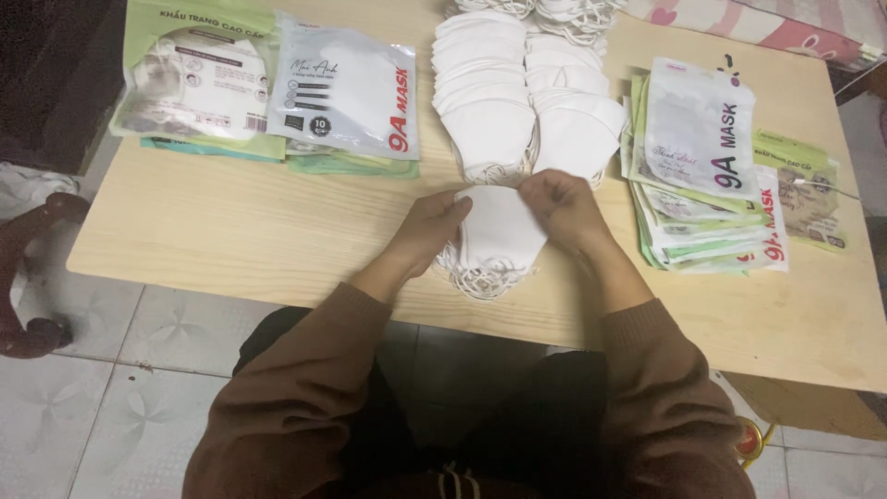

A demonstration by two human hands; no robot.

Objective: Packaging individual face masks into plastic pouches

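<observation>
Hands meet over a small stack of white face masks point(499, 242) near the front edge of the pale wooden table point(231, 231). Left hand point(430, 226) is curled, fingers bent in and pinching the upper left corner of the top mask. Right hand point(559, 205) is likewise closed, fingertips gripping the upper right corner of the same mask. Both hands touch the stack; thumbs hidden, so exact grip can't be told beyond a pinch. Ear loops point(480, 277) spill out from under the stack at its lower edge, toward the person.

Just behind the hands, two rows of overlapping white masks point(527, 102) run away toward the far edge of the table, the nearest ones almost touching the knuckles. More masks with tangled loops point(554, 14) sit at the far end.

Left of the rows, well apart from the hands: a white printed pouch point(346, 88) lying on green-edged packets, beside a larger green and white packet point(199, 79). Right of the rows: a fanned pile of flat pouches point(702, 176), white on top, green edges showing below, with a green packet point(804, 189) partly under it on the far right.

Person wears brown sleeves point(305, 388), seated at the table's near side. Tiled floor point(111, 370) below, dark wooden furniture leg point(28, 277) at left. Pink patterned fabric point(758, 28) shows beyond the table's far right corner.
</observation>
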